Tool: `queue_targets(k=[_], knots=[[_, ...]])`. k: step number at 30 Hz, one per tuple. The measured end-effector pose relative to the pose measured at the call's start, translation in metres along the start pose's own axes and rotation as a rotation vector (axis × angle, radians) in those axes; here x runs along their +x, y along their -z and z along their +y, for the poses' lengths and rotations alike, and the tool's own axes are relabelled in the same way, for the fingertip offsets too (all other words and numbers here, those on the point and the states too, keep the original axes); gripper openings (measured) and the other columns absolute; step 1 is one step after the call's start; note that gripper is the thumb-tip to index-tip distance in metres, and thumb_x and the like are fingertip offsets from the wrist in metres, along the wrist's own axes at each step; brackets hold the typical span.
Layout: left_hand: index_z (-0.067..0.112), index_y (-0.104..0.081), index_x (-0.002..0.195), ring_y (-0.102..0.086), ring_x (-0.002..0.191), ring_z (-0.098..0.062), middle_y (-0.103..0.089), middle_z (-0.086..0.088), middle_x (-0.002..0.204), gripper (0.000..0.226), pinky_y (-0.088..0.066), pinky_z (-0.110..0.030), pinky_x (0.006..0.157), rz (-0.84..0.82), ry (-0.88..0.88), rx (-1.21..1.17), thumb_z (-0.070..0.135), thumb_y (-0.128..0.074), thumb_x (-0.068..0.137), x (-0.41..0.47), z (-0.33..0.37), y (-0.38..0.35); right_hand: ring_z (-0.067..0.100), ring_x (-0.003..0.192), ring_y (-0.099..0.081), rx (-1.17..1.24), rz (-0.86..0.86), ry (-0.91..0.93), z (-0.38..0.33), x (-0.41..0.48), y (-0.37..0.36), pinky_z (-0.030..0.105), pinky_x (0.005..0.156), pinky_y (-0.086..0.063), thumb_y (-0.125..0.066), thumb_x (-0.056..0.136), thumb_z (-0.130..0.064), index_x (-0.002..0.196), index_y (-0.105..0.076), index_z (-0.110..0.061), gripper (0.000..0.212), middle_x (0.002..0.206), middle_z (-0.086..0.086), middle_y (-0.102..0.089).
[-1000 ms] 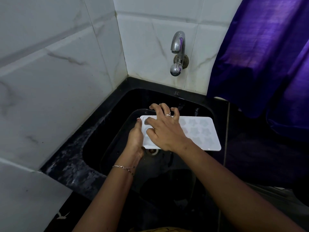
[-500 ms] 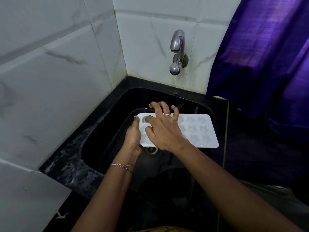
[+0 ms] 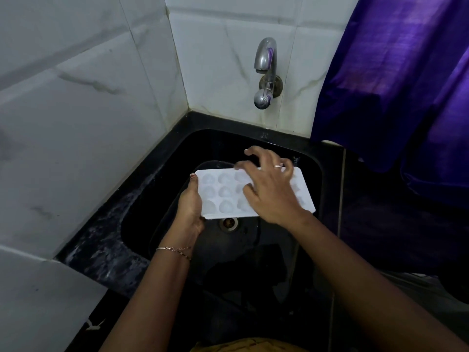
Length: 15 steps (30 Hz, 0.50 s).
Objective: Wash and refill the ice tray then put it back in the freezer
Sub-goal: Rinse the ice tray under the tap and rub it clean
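Over a black corner sink [image 3: 157, 199], walled in white marbled tiles [image 3: 76, 123] below a steel tap [image 3: 265, 72] and beside a purple curtain [image 3: 393, 85], the left hand [image 3: 190, 207] grips the white ice tray [image 3: 218, 191]. The tray reaches rightward from that grip, under the blurred, loose-fingered right hand [image 3: 271, 191].

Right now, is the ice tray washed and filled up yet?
Not yet. Done: the ice tray is out and over the sink. In hand: the left hand holds its end while the right hand spreads over its pockets, likely scrubbing. Left: no water shows at the tap, so filling and the freezer come later.
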<state>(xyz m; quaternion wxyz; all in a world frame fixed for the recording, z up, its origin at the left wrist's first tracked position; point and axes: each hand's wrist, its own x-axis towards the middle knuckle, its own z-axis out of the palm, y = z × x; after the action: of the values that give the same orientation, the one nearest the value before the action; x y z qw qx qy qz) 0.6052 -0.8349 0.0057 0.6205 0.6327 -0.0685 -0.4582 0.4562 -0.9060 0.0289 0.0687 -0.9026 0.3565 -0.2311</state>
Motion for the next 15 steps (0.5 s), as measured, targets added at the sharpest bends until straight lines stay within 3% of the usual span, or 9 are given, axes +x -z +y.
queue_targets(k=[3,8,15], knots=[[0.018,-0.065,0.094,-0.071,0.069,-0.02,-0.074,0.002,0.071,0.043,-0.053,-0.032,0.057,0.017,0.012,-0.026,0.048,-0.035,0.101,-0.001,-0.001,0.006,0.016,0.133,-0.03,0.019,0.028,-0.136,0.033,-0.021,0.007,0.034,0.099,-0.006,-0.046,0.081,-0.029,0.117,-0.056,-0.031,0.038,0.141,-0.005,-0.036],[0.017,-0.064,0.092,-0.069,0.071,-0.02,-0.074,0.002,0.069,0.043,-0.053,-0.034,0.059,0.032,0.017,-0.047,0.048,-0.035,0.101,-0.002,-0.002,0.009,0.017,0.126,-0.037,-0.021,0.057,-0.247,0.067,-0.051,0.011,0.042,0.101,-0.014,-0.043,0.089,-0.038,0.102,-0.059,-0.032,0.021,0.129,-0.005,-0.042],[0.013,-0.065,0.101,-0.068,0.083,-0.027,-0.071,-0.007,0.092,0.048,-0.054,-0.037,0.064,0.016,0.013,-0.027,0.049,-0.032,0.101,-0.002,0.003,0.013,0.016,0.131,-0.025,0.001,0.001,-0.193,0.07,-0.052,0.008,0.05,0.106,-0.015,-0.021,0.098,-0.048,0.113,-0.062,-0.036,0.045,0.137,-0.004,-0.038]])
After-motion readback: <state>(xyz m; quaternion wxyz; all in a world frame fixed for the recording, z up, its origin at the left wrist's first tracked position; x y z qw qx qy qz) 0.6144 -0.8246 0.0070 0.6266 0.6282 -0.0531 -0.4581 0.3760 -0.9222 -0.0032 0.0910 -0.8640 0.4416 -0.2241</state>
